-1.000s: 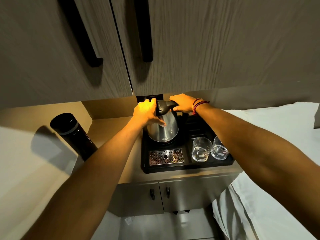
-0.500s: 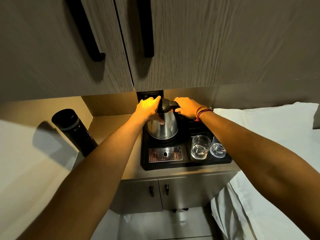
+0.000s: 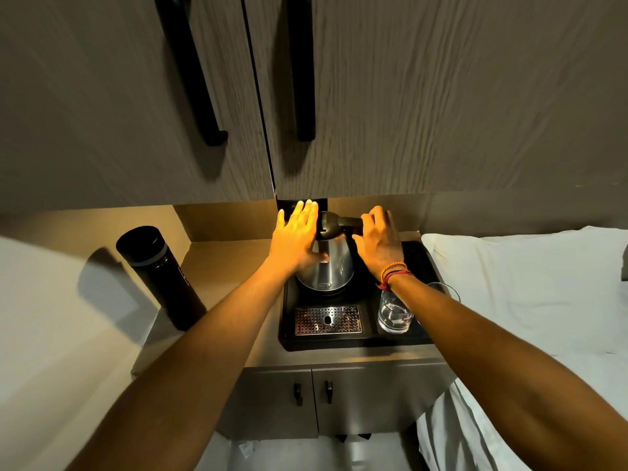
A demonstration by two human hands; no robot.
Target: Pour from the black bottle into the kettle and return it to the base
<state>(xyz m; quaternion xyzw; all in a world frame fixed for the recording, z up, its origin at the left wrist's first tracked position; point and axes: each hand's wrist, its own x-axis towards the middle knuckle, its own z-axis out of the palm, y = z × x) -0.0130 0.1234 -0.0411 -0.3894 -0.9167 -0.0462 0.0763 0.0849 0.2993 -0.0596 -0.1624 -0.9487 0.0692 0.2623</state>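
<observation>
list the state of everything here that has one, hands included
kettle: upright on the tray, lid shut
bottle: upright on the counter, capped, untouched
glass: upright on the tray, looks to hold some water
upper doors: shut
lower doors: shut
left hand: open, fingers spread, against the kettle's side
right hand: open, fingers loose at the kettle's handle

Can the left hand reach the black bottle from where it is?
Probably yes. The left hand is open beside the kettle, holding nothing, and the black bottle stands upright to its left on the counter with nothing between them.
</observation>
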